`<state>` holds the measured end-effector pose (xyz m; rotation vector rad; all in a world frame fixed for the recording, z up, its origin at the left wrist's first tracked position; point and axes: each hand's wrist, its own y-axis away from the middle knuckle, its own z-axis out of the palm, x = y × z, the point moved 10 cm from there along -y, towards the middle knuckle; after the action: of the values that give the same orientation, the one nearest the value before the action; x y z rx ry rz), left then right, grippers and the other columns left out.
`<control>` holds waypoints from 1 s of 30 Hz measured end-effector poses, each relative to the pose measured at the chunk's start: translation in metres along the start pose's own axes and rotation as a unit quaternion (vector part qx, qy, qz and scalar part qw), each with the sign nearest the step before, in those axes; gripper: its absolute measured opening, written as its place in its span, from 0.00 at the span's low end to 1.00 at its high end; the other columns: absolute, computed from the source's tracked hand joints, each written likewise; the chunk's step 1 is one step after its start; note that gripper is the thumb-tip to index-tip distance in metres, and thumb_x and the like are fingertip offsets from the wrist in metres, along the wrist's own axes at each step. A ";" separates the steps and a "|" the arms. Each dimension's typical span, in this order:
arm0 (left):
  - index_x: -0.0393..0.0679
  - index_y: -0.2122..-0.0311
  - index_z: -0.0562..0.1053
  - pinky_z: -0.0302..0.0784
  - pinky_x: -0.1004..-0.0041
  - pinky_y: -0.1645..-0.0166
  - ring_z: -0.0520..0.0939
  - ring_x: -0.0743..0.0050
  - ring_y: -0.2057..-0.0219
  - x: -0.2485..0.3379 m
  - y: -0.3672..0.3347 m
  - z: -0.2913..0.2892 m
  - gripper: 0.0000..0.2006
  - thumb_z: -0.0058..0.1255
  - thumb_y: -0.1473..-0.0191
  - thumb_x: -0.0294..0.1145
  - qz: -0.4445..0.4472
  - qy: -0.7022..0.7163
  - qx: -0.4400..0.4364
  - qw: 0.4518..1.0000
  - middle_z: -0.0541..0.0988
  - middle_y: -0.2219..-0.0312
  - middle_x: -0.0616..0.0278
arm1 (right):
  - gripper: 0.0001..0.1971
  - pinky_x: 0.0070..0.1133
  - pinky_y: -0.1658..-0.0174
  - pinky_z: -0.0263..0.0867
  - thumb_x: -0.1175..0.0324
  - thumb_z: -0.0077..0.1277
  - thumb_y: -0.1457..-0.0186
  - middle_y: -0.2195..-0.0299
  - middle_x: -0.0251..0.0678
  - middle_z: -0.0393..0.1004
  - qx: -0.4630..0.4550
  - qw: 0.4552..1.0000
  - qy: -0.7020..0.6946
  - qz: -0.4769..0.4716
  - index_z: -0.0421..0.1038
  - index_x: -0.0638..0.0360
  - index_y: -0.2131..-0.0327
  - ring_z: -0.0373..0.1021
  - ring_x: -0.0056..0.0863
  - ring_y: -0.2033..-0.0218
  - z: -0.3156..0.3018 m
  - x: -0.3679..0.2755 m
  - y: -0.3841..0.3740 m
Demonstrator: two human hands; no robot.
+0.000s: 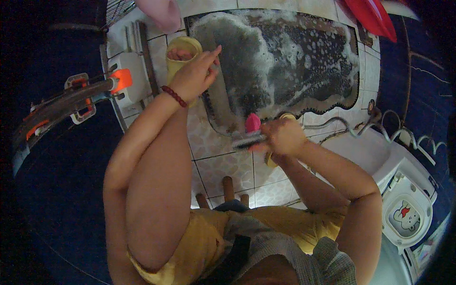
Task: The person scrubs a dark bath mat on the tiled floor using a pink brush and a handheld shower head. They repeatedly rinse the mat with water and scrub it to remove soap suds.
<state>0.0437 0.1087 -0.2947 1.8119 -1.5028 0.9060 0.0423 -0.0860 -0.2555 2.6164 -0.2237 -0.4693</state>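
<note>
A dark floor mat (294, 61), wet and streaked with white suds, lies flat on the tiles ahead of me. My right hand (285, 136) is closed round a silver-grey, blurred spray head (248, 141), held near the mat's front edge. Behind that hand a coiled hose (349, 126) runs off to the right. A bright pink object (253, 122), its kind unclear, shows just past the spray head. My left hand (197, 73) reaches over the mat's left edge with fingers stretched out and nothing in them. Beside it is my left foot in a yellow slipper (185, 46).
A white toilet or basin fixture (370, 152) stands at right, near a lidded white box with a bear picture (407, 216). Wooden stool legs (229, 189) show below me. At left leans an orange-and-grey handle (121, 81). Pink (164, 14) and red (373, 19) plastic items sit at the back.
</note>
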 end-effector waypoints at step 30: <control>0.39 0.65 0.65 0.72 0.63 0.68 0.75 0.51 0.71 0.115 -0.033 -0.046 0.19 0.54 0.61 0.39 0.082 -0.231 0.087 0.966 0.73 0.75 0.53 | 0.11 0.25 0.71 0.66 0.60 0.47 0.59 0.78 0.31 0.71 0.391 0.907 0.148 0.041 0.65 0.52 0.71 0.70 0.27 0.76 -0.192 -0.006 -0.063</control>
<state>0.0845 0.0859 -0.1757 2.1583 -1.9324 0.7391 0.1119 0.0514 -0.1239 3.3860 -0.5032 0.0962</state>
